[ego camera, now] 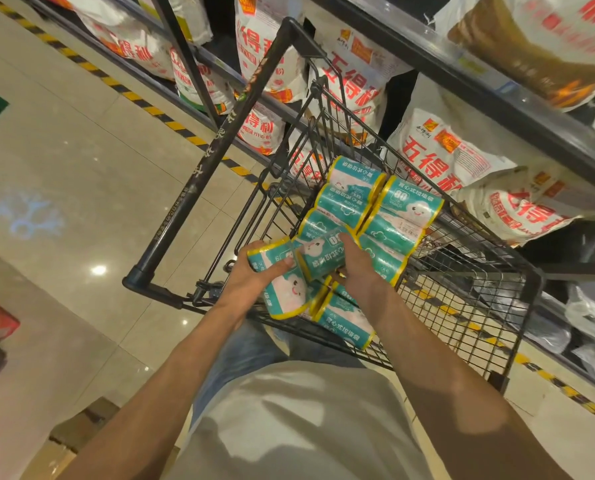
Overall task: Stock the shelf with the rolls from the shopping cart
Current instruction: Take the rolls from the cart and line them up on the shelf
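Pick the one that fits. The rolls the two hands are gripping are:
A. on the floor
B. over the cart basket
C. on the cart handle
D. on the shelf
B: the left hand and right hand each grip a roll above the cart basket.

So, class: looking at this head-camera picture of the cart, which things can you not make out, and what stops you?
- Head view: fingertips of the right hand, hidden behind the roll it holds.
- Head view: rolls low in the cart, covered by both hands and upper rolls, so no count.
- Head view: small print on the flour bags, too small.
- Head view: top shelf, cut by the frame edge.
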